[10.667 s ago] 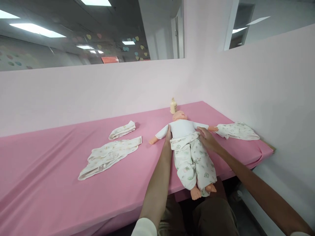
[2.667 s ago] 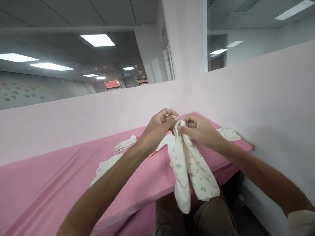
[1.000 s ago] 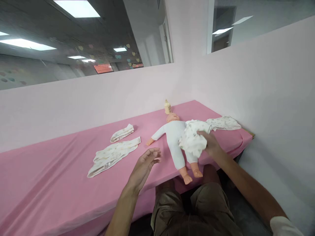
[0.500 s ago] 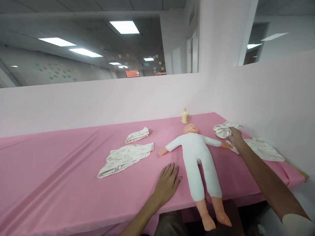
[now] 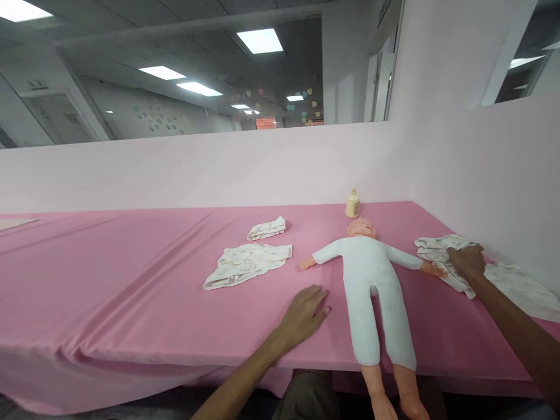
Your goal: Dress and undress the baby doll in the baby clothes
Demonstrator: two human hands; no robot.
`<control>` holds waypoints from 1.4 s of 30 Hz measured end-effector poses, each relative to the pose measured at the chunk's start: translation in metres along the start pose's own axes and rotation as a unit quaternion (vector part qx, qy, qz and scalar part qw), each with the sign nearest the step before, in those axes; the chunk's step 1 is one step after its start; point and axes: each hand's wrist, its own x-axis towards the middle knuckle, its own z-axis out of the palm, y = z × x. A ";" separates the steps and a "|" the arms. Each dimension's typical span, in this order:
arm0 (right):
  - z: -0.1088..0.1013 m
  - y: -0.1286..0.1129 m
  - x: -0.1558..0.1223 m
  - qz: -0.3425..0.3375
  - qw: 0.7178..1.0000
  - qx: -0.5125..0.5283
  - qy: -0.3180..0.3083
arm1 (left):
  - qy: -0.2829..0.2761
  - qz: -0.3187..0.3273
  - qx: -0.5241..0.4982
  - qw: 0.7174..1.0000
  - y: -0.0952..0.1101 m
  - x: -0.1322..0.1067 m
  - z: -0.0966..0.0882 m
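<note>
A baby doll [image 5: 376,280] lies on its back on the pink-covered table [image 5: 144,326], its white cloth body stretched out and its legs reaching over the front edge. My left hand [image 5: 305,314] rests flat on the cover beside the doll, fingers stretched and holding nothing. At the right, my right hand [image 5: 467,261] has its fingers closed on white patterned baby clothing [image 5: 437,248], near the doll's hand. Part of that clothing is hidden under my fingers. To the left of the doll lie a spread patterned baby garment [image 5: 247,265] and a folded patterned cloth [image 5: 266,228].
A cream pump bottle [image 5: 352,204] stands behind the doll's head. Another white cloth [image 5: 522,289] lies by the right wall, beyond my right wrist. A pale flat item [image 5: 16,223] shows at the far left edge. A wall with windows [image 5: 196,169] borders the back.
The view has swung left, so the table things appear further right. More of the clothing under my right hand shows beside the doll's hand. My left hand stays on the table.
</note>
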 end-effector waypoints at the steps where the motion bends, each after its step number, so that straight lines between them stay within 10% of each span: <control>1: -0.005 0.000 -0.006 0.008 1.000 -0.013 -0.015 | 0.009 -0.010 0.009 1.000 -0.010 0.002 -0.007; 8: -0.038 0.012 -0.072 -0.152 0.987 0.029 -0.043 | 0.062 -0.225 0.243 0.942 -0.128 -0.008 -0.081; 15: -0.051 0.013 -0.138 -0.232 0.958 0.135 -0.104 | -0.057 -0.290 0.194 0.936 -0.193 -0.022 -0.095; 20: -0.072 -0.010 -0.178 -0.304 0.930 0.171 -0.117 | 0.073 -0.283 0.090 0.952 -0.158 -0.014 -0.120; 25: -0.090 -0.066 -0.211 -0.411 0.882 0.186 -0.139 | 0.230 -0.252 -0.103 0.934 -0.076 -0.002 -0.176; 33: -0.113 -0.180 -0.251 -0.436 0.787 0.284 -0.331 | 0.089 -0.108 -0.251 0.958 0.049 0.003 -0.231; 42: -0.153 -0.179 -0.202 -0.262 0.804 0.374 -0.381 | 0.004 0.008 -0.164 0.986 0.044 0.001 -0.245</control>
